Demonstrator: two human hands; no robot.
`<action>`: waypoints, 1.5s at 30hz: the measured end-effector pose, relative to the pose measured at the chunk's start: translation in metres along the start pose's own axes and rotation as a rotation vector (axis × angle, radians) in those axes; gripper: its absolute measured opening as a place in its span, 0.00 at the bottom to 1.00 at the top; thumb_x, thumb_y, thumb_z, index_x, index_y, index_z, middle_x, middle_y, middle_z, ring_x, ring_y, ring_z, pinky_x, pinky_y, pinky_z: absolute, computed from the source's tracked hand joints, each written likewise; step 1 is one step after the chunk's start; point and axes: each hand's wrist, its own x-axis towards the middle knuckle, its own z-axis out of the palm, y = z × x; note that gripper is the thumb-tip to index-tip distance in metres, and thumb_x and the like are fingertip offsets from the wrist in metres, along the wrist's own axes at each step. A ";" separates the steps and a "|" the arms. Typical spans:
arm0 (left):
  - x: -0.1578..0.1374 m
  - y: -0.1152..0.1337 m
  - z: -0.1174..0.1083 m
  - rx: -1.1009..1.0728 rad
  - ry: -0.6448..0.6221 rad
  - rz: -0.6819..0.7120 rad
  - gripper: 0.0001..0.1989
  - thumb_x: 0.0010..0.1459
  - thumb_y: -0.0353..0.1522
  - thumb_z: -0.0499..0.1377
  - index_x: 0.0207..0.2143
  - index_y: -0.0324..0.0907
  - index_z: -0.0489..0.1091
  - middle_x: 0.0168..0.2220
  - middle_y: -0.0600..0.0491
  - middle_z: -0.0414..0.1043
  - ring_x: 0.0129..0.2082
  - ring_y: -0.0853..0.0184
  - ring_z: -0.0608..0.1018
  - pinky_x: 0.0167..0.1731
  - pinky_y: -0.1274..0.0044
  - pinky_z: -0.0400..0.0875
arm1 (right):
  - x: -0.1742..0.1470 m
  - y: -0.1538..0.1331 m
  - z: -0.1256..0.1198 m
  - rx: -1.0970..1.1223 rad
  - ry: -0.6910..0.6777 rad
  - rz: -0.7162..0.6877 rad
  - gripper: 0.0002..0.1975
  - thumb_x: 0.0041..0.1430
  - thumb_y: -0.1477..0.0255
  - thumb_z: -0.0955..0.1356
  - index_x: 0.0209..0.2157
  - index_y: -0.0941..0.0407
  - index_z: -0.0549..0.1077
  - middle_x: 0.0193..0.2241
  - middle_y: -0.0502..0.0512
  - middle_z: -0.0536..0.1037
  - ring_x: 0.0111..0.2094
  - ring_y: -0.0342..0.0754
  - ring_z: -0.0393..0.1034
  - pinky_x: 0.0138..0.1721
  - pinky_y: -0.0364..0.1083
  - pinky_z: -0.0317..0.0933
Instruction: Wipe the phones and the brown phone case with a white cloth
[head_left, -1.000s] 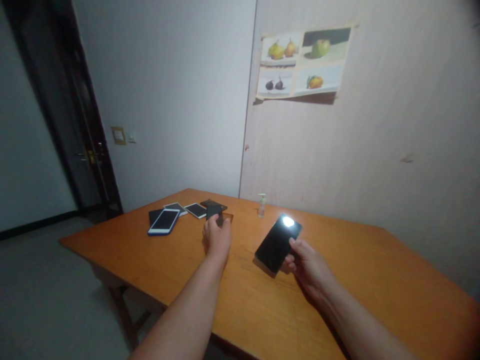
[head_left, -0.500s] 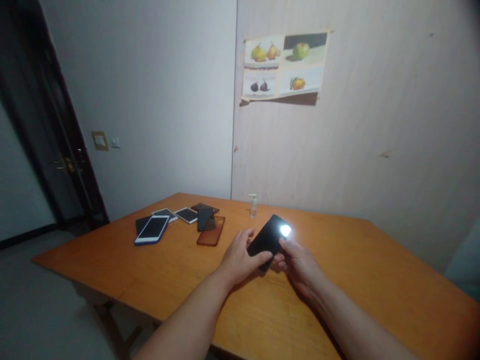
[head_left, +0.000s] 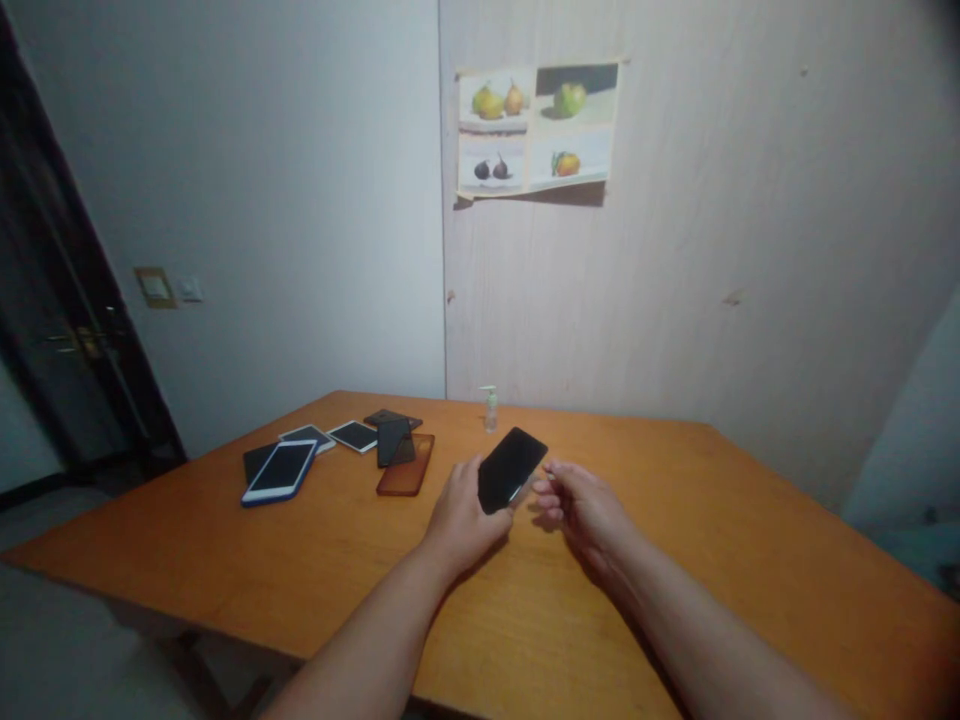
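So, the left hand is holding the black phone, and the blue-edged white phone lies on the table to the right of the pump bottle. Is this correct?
Wrong side: the head view shows the blue-edged white phone lying on the table left of the pump bottle. The left hand is holding the black phone.

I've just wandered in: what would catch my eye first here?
Probably the dark phone in the fingers of the left hand, over the table. Next, the fruit poster on the wall behind. Then the white phone with blue edges, toward the table's left side.
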 end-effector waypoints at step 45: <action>0.004 -0.010 -0.013 0.273 -0.118 -0.010 0.22 0.55 0.46 0.61 0.45 0.40 0.75 0.44 0.43 0.75 0.47 0.51 0.74 0.46 0.67 0.65 | 0.029 -0.011 -0.044 -1.331 0.302 -0.157 0.04 0.51 0.74 0.67 0.26 0.55 0.75 0.32 0.60 0.76 0.36 0.53 0.67 0.33 0.47 0.51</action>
